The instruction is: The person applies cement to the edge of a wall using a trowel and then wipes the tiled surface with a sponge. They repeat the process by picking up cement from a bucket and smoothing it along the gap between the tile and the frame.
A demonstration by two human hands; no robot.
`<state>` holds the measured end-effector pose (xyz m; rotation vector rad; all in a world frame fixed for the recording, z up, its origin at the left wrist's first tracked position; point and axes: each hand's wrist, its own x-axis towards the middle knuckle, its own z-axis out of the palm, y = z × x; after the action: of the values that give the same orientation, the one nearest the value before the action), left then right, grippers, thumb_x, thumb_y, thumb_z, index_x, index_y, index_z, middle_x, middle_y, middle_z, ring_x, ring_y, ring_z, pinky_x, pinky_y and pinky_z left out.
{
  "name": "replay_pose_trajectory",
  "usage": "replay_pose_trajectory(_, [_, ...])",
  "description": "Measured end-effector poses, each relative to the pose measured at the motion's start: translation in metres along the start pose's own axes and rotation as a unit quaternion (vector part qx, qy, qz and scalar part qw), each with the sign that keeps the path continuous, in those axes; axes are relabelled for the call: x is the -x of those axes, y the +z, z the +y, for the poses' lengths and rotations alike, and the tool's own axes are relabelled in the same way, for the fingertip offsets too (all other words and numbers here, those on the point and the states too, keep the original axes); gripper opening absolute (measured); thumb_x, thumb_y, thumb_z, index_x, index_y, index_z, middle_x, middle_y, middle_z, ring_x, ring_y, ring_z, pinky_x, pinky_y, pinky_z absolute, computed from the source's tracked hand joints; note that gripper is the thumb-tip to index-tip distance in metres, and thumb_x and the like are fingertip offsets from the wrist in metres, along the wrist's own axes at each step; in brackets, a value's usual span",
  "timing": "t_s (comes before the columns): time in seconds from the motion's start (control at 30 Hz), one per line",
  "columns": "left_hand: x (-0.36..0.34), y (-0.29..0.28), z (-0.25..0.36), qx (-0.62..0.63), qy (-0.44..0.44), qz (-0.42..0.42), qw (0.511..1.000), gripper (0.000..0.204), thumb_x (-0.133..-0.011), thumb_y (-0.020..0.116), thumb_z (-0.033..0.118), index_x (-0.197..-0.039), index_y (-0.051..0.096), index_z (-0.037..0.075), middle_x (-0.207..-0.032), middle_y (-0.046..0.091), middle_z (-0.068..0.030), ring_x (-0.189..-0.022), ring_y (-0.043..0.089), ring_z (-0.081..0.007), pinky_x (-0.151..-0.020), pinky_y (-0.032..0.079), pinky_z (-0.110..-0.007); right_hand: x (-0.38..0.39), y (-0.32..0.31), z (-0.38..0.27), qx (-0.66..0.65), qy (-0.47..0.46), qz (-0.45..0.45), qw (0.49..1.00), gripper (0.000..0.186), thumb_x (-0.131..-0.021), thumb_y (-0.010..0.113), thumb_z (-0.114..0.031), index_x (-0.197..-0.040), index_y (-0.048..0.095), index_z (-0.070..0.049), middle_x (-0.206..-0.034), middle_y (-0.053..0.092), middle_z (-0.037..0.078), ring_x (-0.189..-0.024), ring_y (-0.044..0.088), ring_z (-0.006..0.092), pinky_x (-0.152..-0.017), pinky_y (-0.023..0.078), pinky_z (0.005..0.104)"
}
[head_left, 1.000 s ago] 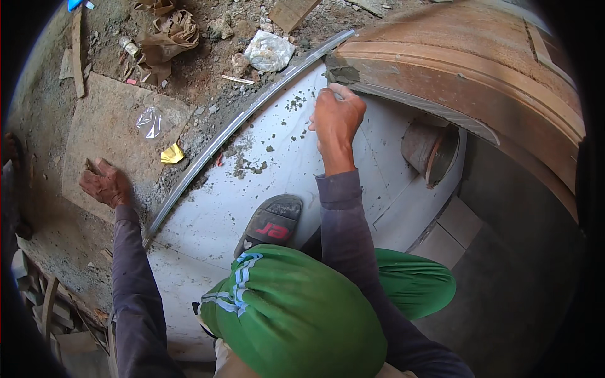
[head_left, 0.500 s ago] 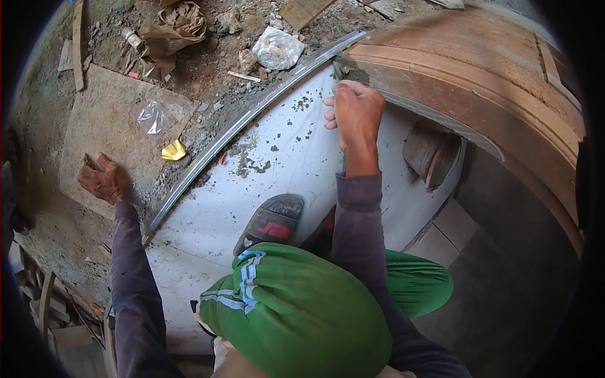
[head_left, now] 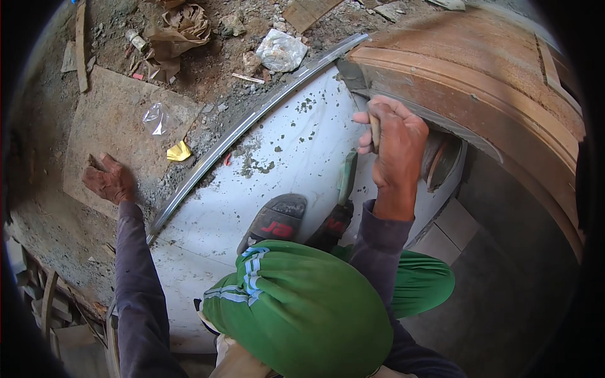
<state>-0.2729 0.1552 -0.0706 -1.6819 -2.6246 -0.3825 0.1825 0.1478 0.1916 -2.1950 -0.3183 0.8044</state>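
My right hand (head_left: 400,145) is closed around the tan handle (head_left: 375,131) of what looks like a trowel. Its grey metal part shows only in part beyond my fingers, close to grey mortar (head_left: 351,74) at the foot of the wooden frame. Below the hand are white tiles (head_left: 252,208), spattered with mortar crumbs. A slim green tool (head_left: 347,176) lies on them beside my right foot. To the left, my left hand (head_left: 112,179) rests on a dusty flat board (head_left: 142,101), fingers bent and somewhat apart, with nothing visible in it.
A metal strip (head_left: 252,126) edges the tiles, with rubble beyond it. Yellow wrapper (head_left: 179,151), clear plastic (head_left: 154,118) and crumpled brown paper (head_left: 186,28) lie about. At right a brown wooden frame (head_left: 441,79) curves past a dirty round container (head_left: 440,160).
My right hand has drawn back from the corner, rightward and nearer to me, still gripping the trowel. The green tool has come into view. My left hand stays on the board.
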Motion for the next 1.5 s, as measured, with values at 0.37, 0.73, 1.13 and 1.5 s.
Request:
replay_pose_trajectory(0.37, [0.001,0.0,0.001,-0.02,0.0,-0.002,1.0,0.046,-0.099,0.06,0.035,-0.122,0.055,-0.004,-0.116,0.051,-0.0216,-0.112,0.052,-0.0372,-0.099,0.041,-0.048,-0.037,0.057,0.048,0.095,0.041,0.011,0.995,0.03,-0.089,0.061,-0.01,-0.107,0.066,0.014,-0.083,0.07,0.02,-0.055,0.067,0.0222,-0.047,0.055,0.0318])
replay_pose_trajectory(0.73, [0.001,-0.002,0.005,-0.01,0.022,0.017,1.0,0.047,-0.099,0.06,0.036,-0.122,0.055,-0.005,-0.115,0.051,-0.0217,-0.114,0.05,-0.0369,-0.099,0.04,-0.048,-0.054,0.05,0.03,-0.309,0.117,0.071,0.941,0.041,-0.089,0.061,-0.004,-0.123,0.048,0.015,-0.11,0.057,0.024,-0.086,0.068,0.0363,-0.078,0.065,0.0438])
replay_pose_trajectory(1.13, [0.0,-0.003,0.005,-0.011,0.024,0.015,1.0,0.05,-0.099,0.06,0.037,-0.124,0.055,-0.006,-0.115,0.051,-0.0217,-0.113,0.051,-0.0367,-0.1,0.04,-0.049,-0.03,0.026,-0.001,-0.474,0.043,0.046,0.878,0.035,-0.093,0.063,-0.008,-0.121,0.053,0.01,-0.112,0.059,0.018,-0.103,0.064,0.0305,-0.099,0.059,0.0427])
replay_pose_trajectory(1.5, [0.0,-0.004,0.006,-0.033,0.008,-0.004,0.999,0.053,-0.099,0.061,0.036,-0.133,0.055,-0.004,-0.122,0.053,-0.0221,-0.12,0.051,-0.0369,-0.106,0.039,-0.046,0.0,0.033,0.066,-0.319,0.084,0.043,0.943,0.037,-0.088,0.065,-0.01,-0.119,0.06,0.009,-0.097,0.066,0.018,-0.081,0.069,0.0279,-0.077,0.061,0.0389])
